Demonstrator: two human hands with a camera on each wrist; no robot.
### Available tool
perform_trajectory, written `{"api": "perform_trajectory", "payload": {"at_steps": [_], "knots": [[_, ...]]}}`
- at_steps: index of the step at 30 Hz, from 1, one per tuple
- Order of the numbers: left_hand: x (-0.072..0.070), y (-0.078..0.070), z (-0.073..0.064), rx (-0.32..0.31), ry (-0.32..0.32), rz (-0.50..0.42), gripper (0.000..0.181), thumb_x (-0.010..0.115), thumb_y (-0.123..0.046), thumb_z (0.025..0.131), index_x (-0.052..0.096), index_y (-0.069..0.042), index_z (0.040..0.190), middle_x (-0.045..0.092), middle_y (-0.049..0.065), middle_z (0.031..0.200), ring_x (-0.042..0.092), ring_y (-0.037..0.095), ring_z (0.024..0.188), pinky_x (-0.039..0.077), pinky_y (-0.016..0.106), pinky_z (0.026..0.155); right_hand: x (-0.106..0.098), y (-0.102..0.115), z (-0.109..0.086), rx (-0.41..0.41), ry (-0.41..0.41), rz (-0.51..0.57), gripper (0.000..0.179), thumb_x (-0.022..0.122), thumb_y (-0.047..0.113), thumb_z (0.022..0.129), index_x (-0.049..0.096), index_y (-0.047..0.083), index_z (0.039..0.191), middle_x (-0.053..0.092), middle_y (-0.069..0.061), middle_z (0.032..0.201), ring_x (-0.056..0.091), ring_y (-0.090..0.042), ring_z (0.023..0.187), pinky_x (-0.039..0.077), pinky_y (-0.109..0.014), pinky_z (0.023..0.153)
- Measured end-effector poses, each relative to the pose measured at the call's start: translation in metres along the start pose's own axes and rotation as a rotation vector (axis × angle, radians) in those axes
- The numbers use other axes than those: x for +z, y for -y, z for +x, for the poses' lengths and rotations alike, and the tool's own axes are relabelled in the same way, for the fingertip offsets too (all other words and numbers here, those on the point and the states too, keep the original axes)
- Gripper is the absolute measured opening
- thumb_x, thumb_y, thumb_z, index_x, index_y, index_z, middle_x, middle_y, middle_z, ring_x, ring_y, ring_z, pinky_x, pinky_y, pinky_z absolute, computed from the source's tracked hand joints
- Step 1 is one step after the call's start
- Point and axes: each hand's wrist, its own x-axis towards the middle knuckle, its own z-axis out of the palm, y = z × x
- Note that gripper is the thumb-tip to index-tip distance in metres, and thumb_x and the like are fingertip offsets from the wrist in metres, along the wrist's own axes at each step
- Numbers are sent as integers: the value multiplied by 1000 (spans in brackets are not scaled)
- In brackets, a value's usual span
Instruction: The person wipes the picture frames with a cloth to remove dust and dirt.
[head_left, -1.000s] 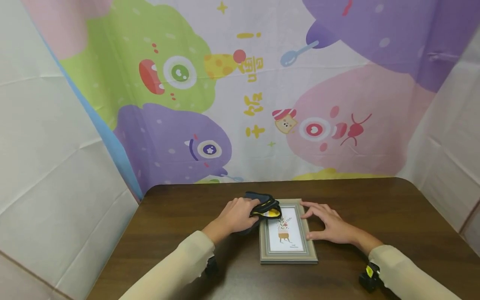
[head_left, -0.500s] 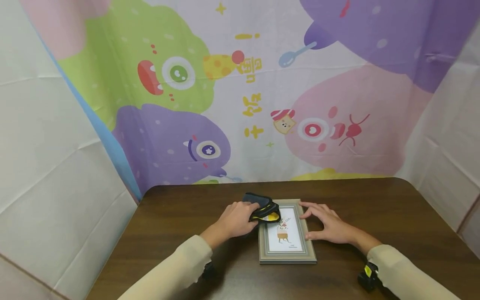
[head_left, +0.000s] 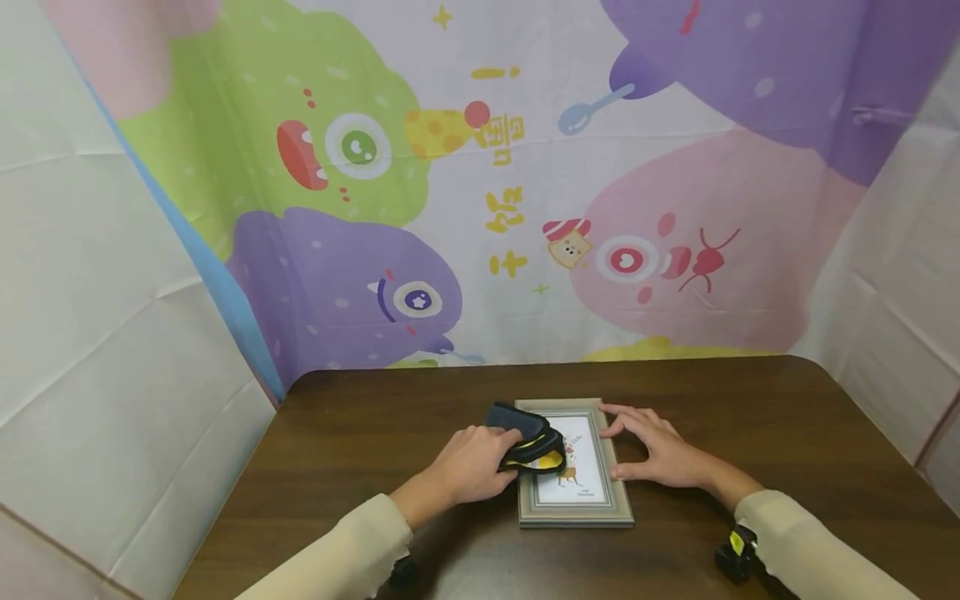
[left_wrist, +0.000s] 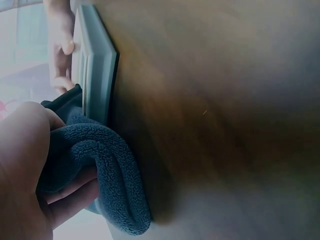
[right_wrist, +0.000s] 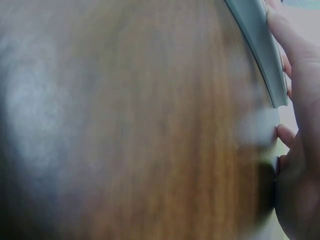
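Observation:
A picture frame (head_left: pixel 621 505) with a pale, ridged border and a plant print (head_left: pixel 592 467) lies flat on the brown table. My left hand (head_left: pixel 471 468) grips a folded dark blue-grey cloth (head_left: pixel 522 423) with black edging and yellow inside. The cloth bunches over the left part of the frame, hiding some of the print. Its plush folds show between thumb and fingers in the left wrist view, beside the frame's side (left_wrist: pixel 102 65). My right hand (head_left: pixel 667 450) holds the frame's right edge, thumb nearer me and bent fingers toward the far corner.
The wooden table (head_left: pixel 360 417) has rounded far corners and ends at a printed cartoon curtain (head_left: pixel 510 308). Pale sheets hang at the left (head_left: pixel 112 333) and right (head_left: pixel 885 317). A small black camera (head_left: pixel 735 554) sits at the right wrist.
My left hand and the cloth have moved toward me along the frame, uncovering its far left corner and covering more of the print's middle. The right hand and the frame stay in place.

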Motion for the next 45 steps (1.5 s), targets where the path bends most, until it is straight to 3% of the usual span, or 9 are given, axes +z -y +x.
{"api": "perform_trajectory", "payload": {"at_steps": [27,37,45], "knots": [[-4,-31,-46,133,22,16,37,89,-41,91,74,-20,119,83,-3,103,77,8,82,61,26,66,1,-2,0,-5,3,7,45,94,39,90,68,37,126,47,-15,177,46,-53,149,31,-85,110],[2,-29,-45,138,-32,19,36,90,-40,89,74,-21,116,80,-4,99,75,7,78,58,24,60,1,-1,0,-3,1,4,43,94,38,91,68,36,126,48,-16,177,47,-51,147,31,-85,110],[-1,-25,-37,114,7,13,40,89,-37,91,76,-19,124,81,0,107,77,11,84,61,27,64,0,1,1,-5,2,4,43,94,39,91,68,36,126,48,-17,177,48,-52,147,31,-86,109]]}}
